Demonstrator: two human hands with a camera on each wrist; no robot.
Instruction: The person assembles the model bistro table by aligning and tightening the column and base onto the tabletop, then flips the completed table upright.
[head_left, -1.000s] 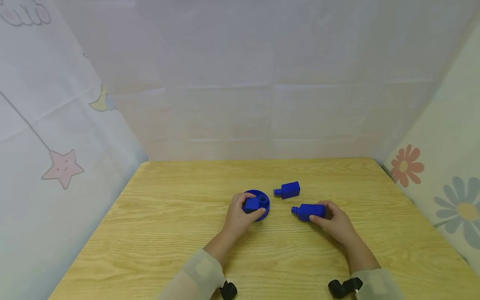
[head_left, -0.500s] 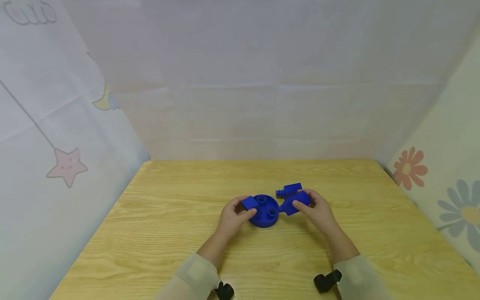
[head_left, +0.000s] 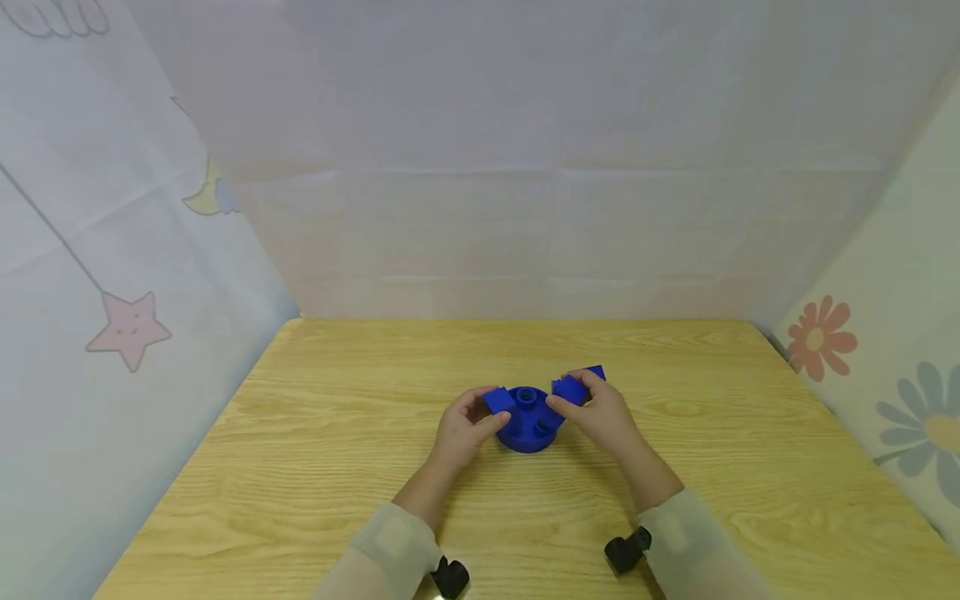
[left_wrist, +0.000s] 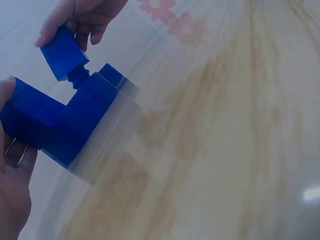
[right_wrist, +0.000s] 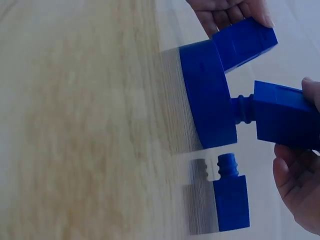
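Three blue pieces sit close together near the middle of the wooden table (head_left: pixel 315 467), and both hands are on them. From the head camera the left hand (head_left: pixel 461 433) curls its thumb and fingers round a block already seated (head_left: pixel 498 401) in the left side of the round base (head_left: pixel 528 435), while the right hand (head_left: pixel 600 417) pinches a second block (head_left: pixel 570 387) over the base's right side; this view shows the base's top face with its open round sockets, which neither wrist camera shows. It leaves unclear how the second block meets the base. The right wrist camera settles that: the ribbed neck of the held block (right_wrist: pixel 287 115) reaches the base (right_wrist: pixel 207 97) and touches its top face, the block's long axis standing square to that face, neck end towards the base and flat end in the fingers (right_wrist: pixel 295 190). How deep the neck has entered cannot be told. The same view shows a loose third block (right_wrist: pixel 231 197) lying on the table just beside the base, apart from it, long axis parallel to the held block and neck pointing the same way; in the head view only a corner of it (head_left: pixel 596 372) peeps out behind the right hand. The left wrist camera shows the base (left_wrist: pixel 85 112) edge-on, the seated block (left_wrist: pixel 30 115) against the left palm (left_wrist: pixel 12 200), and the held block (left_wrist: pixel 64 52) tilted over its neck
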